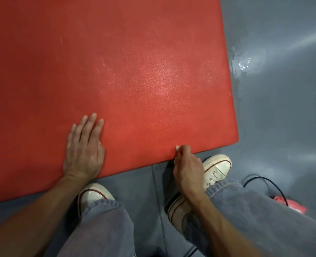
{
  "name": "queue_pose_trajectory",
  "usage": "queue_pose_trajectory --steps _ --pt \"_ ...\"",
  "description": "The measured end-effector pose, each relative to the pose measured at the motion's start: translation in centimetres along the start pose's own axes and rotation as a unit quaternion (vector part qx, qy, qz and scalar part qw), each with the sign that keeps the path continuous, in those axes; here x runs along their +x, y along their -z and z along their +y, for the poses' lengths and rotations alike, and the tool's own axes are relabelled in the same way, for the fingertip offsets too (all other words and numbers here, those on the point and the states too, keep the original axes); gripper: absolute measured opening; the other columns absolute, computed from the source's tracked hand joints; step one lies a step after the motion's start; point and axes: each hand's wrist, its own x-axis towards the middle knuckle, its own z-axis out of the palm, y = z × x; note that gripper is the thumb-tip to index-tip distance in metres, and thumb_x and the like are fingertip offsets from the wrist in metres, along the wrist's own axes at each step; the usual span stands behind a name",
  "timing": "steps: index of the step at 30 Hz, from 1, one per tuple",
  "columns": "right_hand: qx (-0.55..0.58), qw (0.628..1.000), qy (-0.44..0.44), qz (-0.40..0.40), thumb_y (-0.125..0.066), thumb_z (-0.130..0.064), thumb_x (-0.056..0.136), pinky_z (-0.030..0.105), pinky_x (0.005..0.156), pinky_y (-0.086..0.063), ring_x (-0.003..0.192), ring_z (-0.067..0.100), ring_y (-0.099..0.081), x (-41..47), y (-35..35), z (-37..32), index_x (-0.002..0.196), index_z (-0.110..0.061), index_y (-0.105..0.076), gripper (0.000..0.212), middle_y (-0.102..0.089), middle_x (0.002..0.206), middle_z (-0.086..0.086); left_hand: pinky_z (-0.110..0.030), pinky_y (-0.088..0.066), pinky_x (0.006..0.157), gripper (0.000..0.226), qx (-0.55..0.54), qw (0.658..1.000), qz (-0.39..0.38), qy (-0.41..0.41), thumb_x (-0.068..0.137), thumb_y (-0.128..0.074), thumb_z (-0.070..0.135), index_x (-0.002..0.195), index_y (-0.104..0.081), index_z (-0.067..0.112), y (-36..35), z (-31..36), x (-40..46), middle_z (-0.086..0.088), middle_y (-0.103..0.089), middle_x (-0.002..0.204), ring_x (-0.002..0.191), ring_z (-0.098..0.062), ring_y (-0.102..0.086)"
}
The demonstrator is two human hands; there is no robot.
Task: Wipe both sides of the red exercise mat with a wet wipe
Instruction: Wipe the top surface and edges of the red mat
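Smooth grey flooring (283, 34), glossy enough to throw back pale streaks of light, carries a wet, beaded patch (243, 64) just beside the mat's right edge. On this floor lies the red exercise mat (116, 62), a flat slab with a fine pebbled grain, a soft sheen near its middle and a rounded near-right corner; it fills most of the view and runs out of frame at the top and left.

The left hand (83, 147) rests palm-down on the mat near its front edge, its fingers (92, 123) straight and close together, pressing flat on the grainy surface. The right hand (187, 164) sits at the mat's front edge, fingers curled round a small white wet wipe (177, 147), only a crumpled scrap of which shows above the knuckles, touching the mat's rim.

Below the hands, two off-white canvas shoes (217, 168) with rubber toe caps and dark red trim stand on the floor, under loose faded blue denim trouser legs (101, 229). A thin black cable (264, 179) loops across the floor at lower right, beside a crinkled red and white packet (292, 205).
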Motion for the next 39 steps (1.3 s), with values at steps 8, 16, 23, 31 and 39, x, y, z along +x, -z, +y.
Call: queue_pose_trajectory --steps 8,16,23,31,39 --pt "0.072 0.973 -0.179 0.127 -0.048 -0.010 0.098 0.035 0.062 -0.019 0.075 0.044 -0.059 3.6 3.4 3.2 0.101 -0.009 -0.048 0.003 -0.063 0.079 0.018 -0.052 -0.017 0.126 0.064 -0.002 1.000 0.004 -0.002 0.091 -0.044 0.014 0.154 -0.042 0.010 0.0 0.1 -0.2 -0.011 -0.034 0.164 0.153 -0.032 -0.029" --pt "0.103 0.991 -0.081 0.014 -0.055 -0.018 0.097 0.034 0.060 -0.039 0.067 0.031 -0.059 -0.1 1.3 1.2 0.099 -0.015 -0.045 0.011 -0.068 0.081 0.006 -0.054 -0.020 0.125 0.063 -0.005 1.000 0.015 -0.006 0.091 -0.045 0.013 0.154 -0.042 0.009 0.0 0.2 -0.3 -0.011 -0.035 0.164 0.153 -0.032 -0.029" --pt "0.142 0.960 -0.211 0.114 -0.051 -0.013 0.099 0.036 0.061 -0.033 0.074 0.043 -0.063 0.2 0.6 -0.9 0.101 -0.010 -0.047 0.005 -0.065 0.080 0.017 -0.053 -0.018 0.126 0.062 -0.001 1.000 0.016 -0.008 0.092 -0.043 0.015 0.154 -0.042 0.009 0.1 0.2 -0.4 -0.010 -0.034 0.164 0.154 -0.030 -0.027" --pt "0.152 0.973 -0.158 0.068 -0.051 -0.011 0.100 0.021 0.055 -0.031 0.064 0.028 -0.059 -0.6 0.8 -0.1 0.102 -0.011 -0.049 0.003 -0.062 0.077 -0.001 -0.052 -0.018 0.126 0.063 -0.001 1.000 0.013 -0.007 0.092 -0.044 0.014 0.154 -0.042 0.010 0.0 0.0 -0.3 -0.010 -0.034 0.165 0.154 -0.030 -0.027" --pt "0.198 0.972 -0.122 -0.013 -0.049 -0.016 0.101 0.039 0.055 -0.036 0.060 0.036 -0.056 -3.9 -4.1 -7.1 0.097 -0.010 -0.043 0.009 -0.057 0.067 0.009 -0.048 -0.015 0.127 0.063 0.005 1.000 0.011 -0.005 0.091 -0.042 0.017 0.154 -0.042 0.011 -0.1 -0.1 -0.2 -0.010 -0.034 0.164 0.153 -0.030 -0.028"
